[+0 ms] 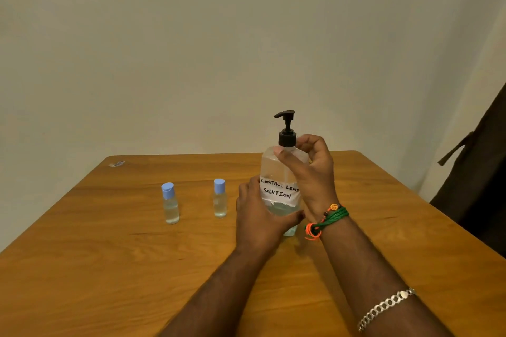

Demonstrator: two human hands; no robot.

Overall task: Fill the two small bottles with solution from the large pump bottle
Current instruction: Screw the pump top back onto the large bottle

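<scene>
Nearest to me, the left hand [258, 213] wraps round the lower body of the pump bottle [282, 189], thumb across the front under its handwritten label [279, 191]. The right hand [309, 172] is higher up, fingers curled at the black collar [287, 139], thumb pressed on the shoulder of the bottle; it looks like a twisting grip to unscrew the pump, though I can't be sure the fingers actually close on the collar from here. The bottle stands upright on the table [109, 268], fairly full.

If the collar gives suddenly, the bottle could tip or slop solution over the label and the wood, since only the left hand steadies it. The long dip tube will drip when the pump lifts out.

Further left, the two small bottles stand apart, the near one [220, 200] just beside the left hand, the far one [170, 204] beyond it. Both have their blue caps on, so they can't be filled yet, and a swinging elbow could knock the near one over.
</scene>
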